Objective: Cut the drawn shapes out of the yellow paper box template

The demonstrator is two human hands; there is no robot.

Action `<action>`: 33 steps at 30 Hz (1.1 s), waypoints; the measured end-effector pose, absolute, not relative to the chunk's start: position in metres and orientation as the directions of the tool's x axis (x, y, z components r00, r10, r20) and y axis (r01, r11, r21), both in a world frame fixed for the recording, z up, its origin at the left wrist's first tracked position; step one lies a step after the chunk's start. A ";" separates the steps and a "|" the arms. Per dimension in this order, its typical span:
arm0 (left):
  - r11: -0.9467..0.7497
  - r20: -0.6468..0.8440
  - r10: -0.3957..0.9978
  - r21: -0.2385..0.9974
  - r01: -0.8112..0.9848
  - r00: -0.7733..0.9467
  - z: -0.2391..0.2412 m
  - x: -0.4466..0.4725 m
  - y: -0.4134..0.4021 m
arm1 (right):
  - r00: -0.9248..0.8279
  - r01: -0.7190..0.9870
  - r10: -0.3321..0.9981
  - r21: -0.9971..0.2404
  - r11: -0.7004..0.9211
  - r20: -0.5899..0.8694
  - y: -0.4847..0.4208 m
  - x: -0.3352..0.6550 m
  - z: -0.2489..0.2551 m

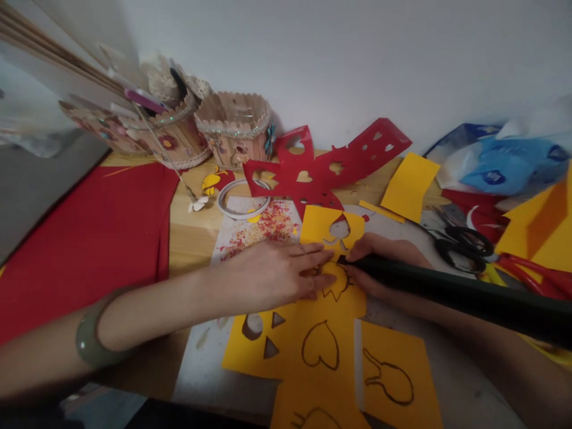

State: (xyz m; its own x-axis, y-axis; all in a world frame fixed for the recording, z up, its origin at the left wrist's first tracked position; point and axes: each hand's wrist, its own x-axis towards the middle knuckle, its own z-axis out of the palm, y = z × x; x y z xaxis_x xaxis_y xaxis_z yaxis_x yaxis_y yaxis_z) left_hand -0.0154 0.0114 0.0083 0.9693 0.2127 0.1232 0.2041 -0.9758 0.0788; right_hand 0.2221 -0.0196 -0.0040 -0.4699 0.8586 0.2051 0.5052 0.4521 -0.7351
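Yellow paper in a cross-like shape lies on a white sheet, with a heart and other outlines drawn on it and several shapes cut out. My left hand rests on the paper with its fingers stretched out, pressing beside a drawn rounded figure. In my right hand is a long, dark, stick-like tool, pinched near its tip. That tip touches the paper at the top of the drawn figure. Whether it is a pen or a knife cannot be made out.
Red cut-out paper stands behind, near a white tape roll and decorated wooden baskets. Red sheets lie left. Black-handled scissors, red-handled scissors and a blue packet are right. Paper scraps litter the white sheet.
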 end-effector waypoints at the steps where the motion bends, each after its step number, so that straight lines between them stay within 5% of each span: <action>1: -0.976 0.122 0.213 0.080 0.204 0.969 0.009 -0.015 0.011 | -0.470 0.506 0.858 -0.734 0.452 0.205 -0.019 0.222 -0.004; 33: -0.977 0.128 0.209 0.075 0.200 0.970 0.007 -0.017 0.012 | -0.462 0.473 0.847 -0.735 0.485 0.262 -0.020 0.224 -0.004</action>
